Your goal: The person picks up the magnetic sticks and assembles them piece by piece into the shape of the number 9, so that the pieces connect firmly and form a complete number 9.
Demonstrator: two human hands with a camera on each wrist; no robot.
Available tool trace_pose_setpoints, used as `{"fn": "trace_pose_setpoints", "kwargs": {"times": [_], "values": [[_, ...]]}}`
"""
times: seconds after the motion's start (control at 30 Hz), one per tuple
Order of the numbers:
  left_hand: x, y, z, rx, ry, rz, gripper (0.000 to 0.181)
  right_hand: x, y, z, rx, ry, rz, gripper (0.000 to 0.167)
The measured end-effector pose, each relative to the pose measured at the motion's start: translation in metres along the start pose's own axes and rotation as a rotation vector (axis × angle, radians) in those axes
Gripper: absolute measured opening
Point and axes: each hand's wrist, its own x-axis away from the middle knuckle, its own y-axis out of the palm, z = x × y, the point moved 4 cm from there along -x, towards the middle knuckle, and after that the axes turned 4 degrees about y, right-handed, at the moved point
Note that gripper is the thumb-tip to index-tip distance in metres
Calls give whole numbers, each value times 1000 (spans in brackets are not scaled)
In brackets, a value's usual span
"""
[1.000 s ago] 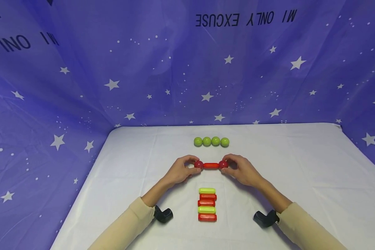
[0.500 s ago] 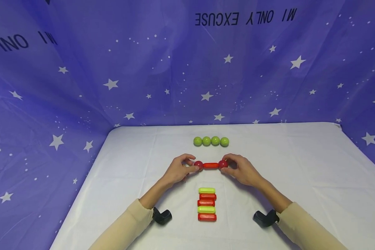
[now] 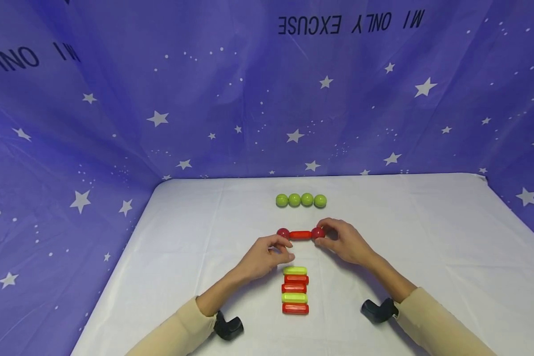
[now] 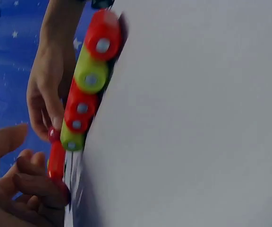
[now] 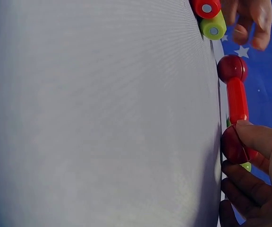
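Observation:
A red rod (image 3: 300,235) joins two dark red balls end to end on the white table. My right hand (image 3: 344,243) pinches the right-hand ball (image 3: 318,233) between thumb and fingers; the right wrist view shows the thumb on that ball (image 5: 235,144). Free of the left-hand ball (image 3: 283,233), my left hand (image 3: 263,257) hovers just on the near side of it, thumb and fingers apart with nothing between them. Below that hand lies a stack-like row of red and yellow-green rods (image 3: 295,290), the nearest to it being a yellow-green rod (image 3: 295,271).
Several green balls (image 3: 300,200) stand in a line at the back of the white table (image 3: 405,222). A purple curtain with stars (image 3: 267,99) hangs behind and to the left. In the left wrist view the rods' ends (image 4: 91,78) show silvery discs.
My left hand has let go of the left red ball and moved back toward the row of rods. The right hand keeps its hold, and the joined piece stays in place.

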Motion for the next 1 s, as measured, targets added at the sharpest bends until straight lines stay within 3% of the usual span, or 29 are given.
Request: {"fn": "trace_pose_setpoints", "kwargs": {"times": [0.1,0.23,0.73,1.0], "values": [[4,10,1,-79,12,-90,24,1,-1,0,-1,-5,5,29],[6,16,-1,-141,30,-128,19,1,-1,1,-6,2,0,29],[6,15,-3,-185,71,-141,12,1,-1,1,-6,-2,7,30],[5,-9,-9,-262,85,-94,11,2,0,-1,-8,13,-6,31]]}}
